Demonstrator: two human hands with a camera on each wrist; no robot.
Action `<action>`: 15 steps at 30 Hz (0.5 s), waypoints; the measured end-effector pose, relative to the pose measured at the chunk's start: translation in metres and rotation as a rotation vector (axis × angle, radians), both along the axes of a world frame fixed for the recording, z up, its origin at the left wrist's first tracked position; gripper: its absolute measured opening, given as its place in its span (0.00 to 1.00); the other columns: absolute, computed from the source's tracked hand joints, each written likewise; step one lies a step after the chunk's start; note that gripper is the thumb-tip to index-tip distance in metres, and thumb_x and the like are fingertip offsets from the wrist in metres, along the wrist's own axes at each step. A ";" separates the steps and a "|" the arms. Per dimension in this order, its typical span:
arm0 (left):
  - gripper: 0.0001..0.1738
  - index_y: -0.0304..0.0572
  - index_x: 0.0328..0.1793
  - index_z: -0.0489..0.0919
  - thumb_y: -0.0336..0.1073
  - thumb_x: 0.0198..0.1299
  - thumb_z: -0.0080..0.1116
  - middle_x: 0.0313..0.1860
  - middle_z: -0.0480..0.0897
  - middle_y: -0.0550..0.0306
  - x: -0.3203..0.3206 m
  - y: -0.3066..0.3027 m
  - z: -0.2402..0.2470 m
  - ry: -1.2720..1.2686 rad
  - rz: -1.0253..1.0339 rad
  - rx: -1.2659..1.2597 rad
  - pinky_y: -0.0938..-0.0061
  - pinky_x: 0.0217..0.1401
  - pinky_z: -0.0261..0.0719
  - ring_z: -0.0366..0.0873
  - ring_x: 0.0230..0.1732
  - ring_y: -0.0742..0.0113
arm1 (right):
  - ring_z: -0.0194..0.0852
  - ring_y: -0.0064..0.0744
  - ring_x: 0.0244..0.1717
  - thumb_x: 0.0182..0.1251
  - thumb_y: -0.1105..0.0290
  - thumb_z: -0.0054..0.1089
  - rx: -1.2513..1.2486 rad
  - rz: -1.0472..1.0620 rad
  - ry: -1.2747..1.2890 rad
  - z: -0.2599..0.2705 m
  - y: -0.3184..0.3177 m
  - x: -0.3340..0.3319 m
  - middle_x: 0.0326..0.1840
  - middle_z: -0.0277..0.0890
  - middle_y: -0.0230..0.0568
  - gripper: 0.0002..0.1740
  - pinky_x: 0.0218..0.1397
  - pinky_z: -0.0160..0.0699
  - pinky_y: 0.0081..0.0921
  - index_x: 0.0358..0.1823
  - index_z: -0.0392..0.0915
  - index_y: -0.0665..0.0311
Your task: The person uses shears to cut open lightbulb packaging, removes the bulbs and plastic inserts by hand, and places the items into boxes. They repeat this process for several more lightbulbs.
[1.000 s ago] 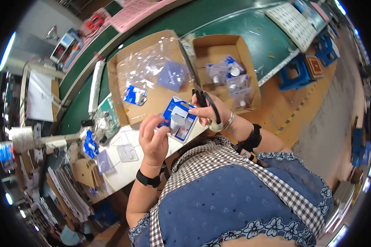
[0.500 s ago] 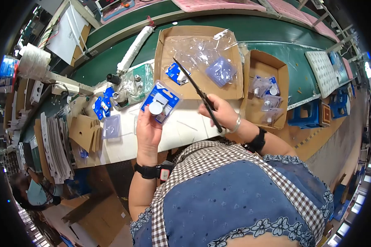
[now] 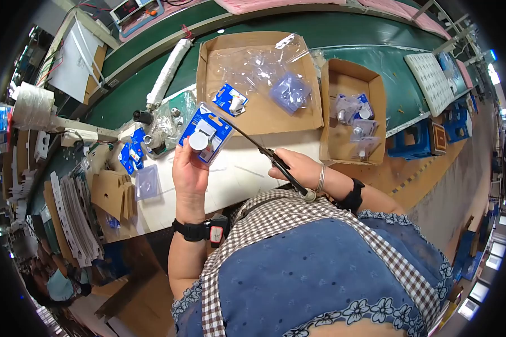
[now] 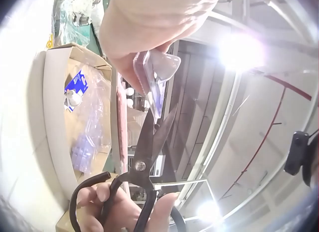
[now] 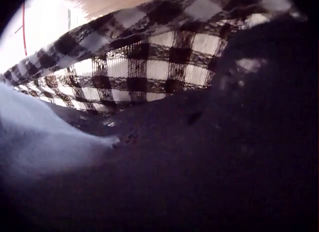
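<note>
Centre-left, our left hand (image 3: pixel 190 168) gripped the blister pack (image 3: pixel 205 133). Our right hand (image 3: pixel 297 167) clasped the scissors (image 3: pixel 256 145), tips at the pack's edge; trimming seemed barely begun.

White tabletop (image 3: pixel 239 171) between left hand (image 3: pixel 189 165) and right hand (image 3: pixel 296 167) was bare and passable. Scissors (image 3: pixel 264 151) cut across that gap, blades at the edge of the blister pack (image 3: pixel 206 133). Cardboard tray (image 3: pixel 264 122) and smaller box (image 3: pixel 326 115) walled off the far side. Small blue packs (image 3: pixel 130 154) and a clear shell (image 3: pixel 146 182) crowded the left.
</note>
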State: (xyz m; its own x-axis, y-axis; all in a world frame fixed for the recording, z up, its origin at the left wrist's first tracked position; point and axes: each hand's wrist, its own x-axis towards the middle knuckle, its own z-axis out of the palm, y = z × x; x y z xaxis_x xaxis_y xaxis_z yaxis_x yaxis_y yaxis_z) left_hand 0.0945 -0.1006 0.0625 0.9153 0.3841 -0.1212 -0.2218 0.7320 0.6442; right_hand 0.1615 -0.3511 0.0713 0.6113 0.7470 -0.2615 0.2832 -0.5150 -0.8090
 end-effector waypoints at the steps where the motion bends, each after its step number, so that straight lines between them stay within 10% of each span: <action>1: 0.12 0.42 0.54 0.68 0.33 0.66 0.43 0.51 0.76 0.57 0.000 0.001 -0.001 -0.006 -0.028 0.012 0.65 0.54 0.74 0.75 0.51 0.64 | 0.71 0.44 0.37 0.57 0.37 0.50 -0.001 -0.007 0.004 -0.001 0.000 0.001 0.33 0.71 0.48 0.32 0.42 0.69 0.33 0.36 0.69 0.64; 15: 0.11 0.41 0.52 0.68 0.34 0.66 0.42 0.50 0.76 0.56 -0.004 0.004 -0.006 -0.042 -0.098 0.035 0.64 0.55 0.74 0.75 0.50 0.65 | 0.69 0.39 0.34 0.57 0.32 0.45 0.035 0.003 0.102 -0.002 0.002 0.000 0.29 0.69 0.47 0.36 0.39 0.68 0.31 0.32 0.67 0.66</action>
State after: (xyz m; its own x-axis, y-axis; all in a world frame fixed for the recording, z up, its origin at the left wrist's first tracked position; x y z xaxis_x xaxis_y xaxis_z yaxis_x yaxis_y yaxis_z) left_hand 0.0905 -0.0965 0.0566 0.9526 0.2961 -0.0698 -0.1782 0.7289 0.6611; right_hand 0.1620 -0.3491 0.0696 0.5806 0.7584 -0.2961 0.1996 -0.4851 -0.8514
